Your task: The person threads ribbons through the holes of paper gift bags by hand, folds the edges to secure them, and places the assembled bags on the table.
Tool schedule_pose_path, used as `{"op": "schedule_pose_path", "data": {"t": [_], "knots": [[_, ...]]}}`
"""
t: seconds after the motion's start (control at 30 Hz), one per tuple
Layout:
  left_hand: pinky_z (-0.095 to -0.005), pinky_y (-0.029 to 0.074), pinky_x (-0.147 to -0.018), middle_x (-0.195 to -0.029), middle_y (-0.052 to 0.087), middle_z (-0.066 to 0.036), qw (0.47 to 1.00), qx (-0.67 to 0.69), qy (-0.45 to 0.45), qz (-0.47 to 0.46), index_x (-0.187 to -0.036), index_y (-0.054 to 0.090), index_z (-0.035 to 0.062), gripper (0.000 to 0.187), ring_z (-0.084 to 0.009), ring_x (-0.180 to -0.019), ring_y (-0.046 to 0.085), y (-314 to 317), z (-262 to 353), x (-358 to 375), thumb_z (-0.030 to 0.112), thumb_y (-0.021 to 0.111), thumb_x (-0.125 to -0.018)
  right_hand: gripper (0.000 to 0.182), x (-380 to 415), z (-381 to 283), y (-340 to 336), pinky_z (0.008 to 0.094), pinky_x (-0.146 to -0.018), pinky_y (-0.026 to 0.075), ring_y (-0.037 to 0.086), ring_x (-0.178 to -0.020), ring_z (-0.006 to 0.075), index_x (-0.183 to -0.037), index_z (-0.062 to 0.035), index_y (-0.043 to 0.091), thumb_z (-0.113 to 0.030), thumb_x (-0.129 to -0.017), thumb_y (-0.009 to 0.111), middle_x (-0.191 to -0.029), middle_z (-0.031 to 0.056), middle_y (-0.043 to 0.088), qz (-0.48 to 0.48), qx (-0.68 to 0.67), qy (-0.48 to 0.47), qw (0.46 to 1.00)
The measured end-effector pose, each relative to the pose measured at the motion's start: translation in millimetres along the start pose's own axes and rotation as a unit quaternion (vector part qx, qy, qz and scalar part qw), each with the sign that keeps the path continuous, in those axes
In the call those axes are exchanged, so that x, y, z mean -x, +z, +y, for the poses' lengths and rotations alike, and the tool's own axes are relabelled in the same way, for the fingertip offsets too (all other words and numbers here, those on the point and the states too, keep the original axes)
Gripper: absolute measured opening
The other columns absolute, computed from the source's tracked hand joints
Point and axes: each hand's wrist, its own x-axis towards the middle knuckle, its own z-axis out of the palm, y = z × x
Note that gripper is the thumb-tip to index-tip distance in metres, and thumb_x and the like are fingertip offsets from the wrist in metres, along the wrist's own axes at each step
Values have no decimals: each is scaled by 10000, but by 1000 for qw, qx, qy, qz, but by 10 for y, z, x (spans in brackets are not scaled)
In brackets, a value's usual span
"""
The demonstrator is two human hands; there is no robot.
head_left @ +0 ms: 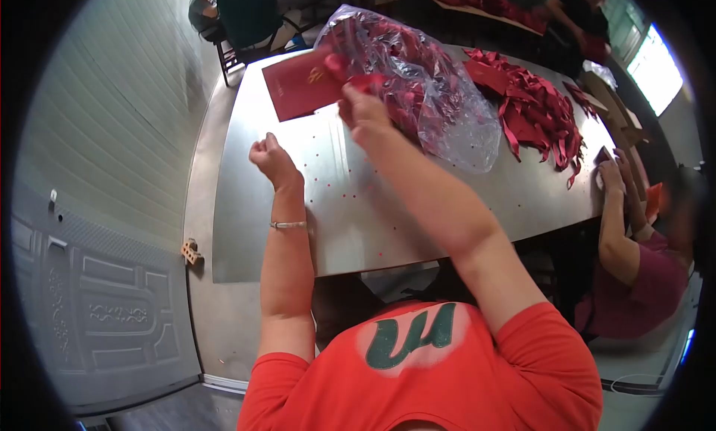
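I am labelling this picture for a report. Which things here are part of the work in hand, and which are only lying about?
In hand:
- right hand pinching a red ribbon
- plastic bag of ribbons beside it
- left hand, closed above the table
- red folder

Lying about:
- ribbon pile
- wooden block
- co-worker's hand

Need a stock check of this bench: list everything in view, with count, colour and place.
Flat red folder with gold emblem: one, red, far left of the table.
Clear plastic bag of red ribbons: one, clear and red, table centre.
Loose red ribbon pile: one heap, red, far right.
Shiny metal table: one, silver, under everything.
Small wooden block: one, tan, left ledge.
Co-worker in maroon top: one, at the right edge.
Seated people: two, far end.
Left hand: closed, above the bare table.
Right hand: pinching a red ribbon piece at the bag.
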Motion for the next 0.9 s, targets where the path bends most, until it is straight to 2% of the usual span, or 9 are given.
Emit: {"op": "schedule_pose_path", "data": {"t": [0.17,0.3,0.37,0.4,0.5,0.6,0.7,0.77,0.9], "knots": [[-341,365,-1017,-1246,470,-201,996,-82,41,19,-1288,356,-97,570,-288,-1170,465,14,-37,18,222,610,-889,188,-305,543,-156,274,-533,543,659,-684,157,-936,-35,618,-205,-882,680,-811,62,656,28,228,101,968],[-357,388,-1017,-1281,522,-220,975,-150,108,-126,-1253,486,-67,488,-337,-1200,491,-2,0,134,170,616,-847,266,85,151,-448,287,-487,525,680,-681,177,-981,36,626,-202,-872,668,-841,101,665,-49,295,93,950],[-408,395,-1019,-1280,546,-220,810,-400,361,-232,-1235,534,-8,461,-400,-1208,495,18,-186,73,163,616,-816,242,449,-173,-676,262,-516,516,668,-674,151,-967,30,651,-193,-874,642,-827,91,672,-156,406,-6,901],[-498,342,-1050,-1351,485,-233,772,-477,351,-230,-1250,540,50,463,-434,-1265,431,32,-205,200,195,597,-815,223,681,-394,-764,251,-525,509,656,-660,133,-956,23,662,-182,-871,634,-806,79,673,-119,446,-44,886],[-564,276,-1069,-1416,418,-239,684,-590,285,-319,-1261,540,71,460,-421,-1323,368,35,-226,331,235,576,-833,175,990,-873,-1341,236,-539,493,616,-625,87,-908,-1,685,-162,-868,631,-742,41,667,21,446,-177,877],[-568,190,-1113,-1483,335,-225,691,-593,256,-323,-1285,531,59,497,-423,-1390,258,38,-172,317,307,561,-855,176,842,-1216,-2091,248,-607,494,611,-664,83,-911,-2,690,-159,-887,614,-766,41,673,128,504,-248,818],[-582,148,-1123,-1496,316,-216,678,-630,231,-301,-1288,527,34,529,-432,-1395,240,22,-39,341,349,558,-864,209,507,-1323,-2391,293,-685,509,656,-734,165,-953,1,690,-180,-868,628,-814,75,698,94,574,-320,748],[-575,111,-1135,-1500,311,-210,695,-637,207,-260,-1263,535,-11,540,-428,-1404,213,20,-29,305,361,570,-872,279,364,-1413,-2345,351,-806,508,671,-886,291,-1040,-8,676,-199,-842,631,-928,142,707,123,702,-286,640],[-613,101,-1121,-1512,282,-217,691,-639,191,-280,-1282,511,-13,567,-433,-1412,193,-23,-33,252,375,557,-872,345,8,-1442,-2301,395,-903,480,631,-1016,365,-1111,-26,659,-207,-820,626,-1055,197,674,109,710,-297,630]]}}
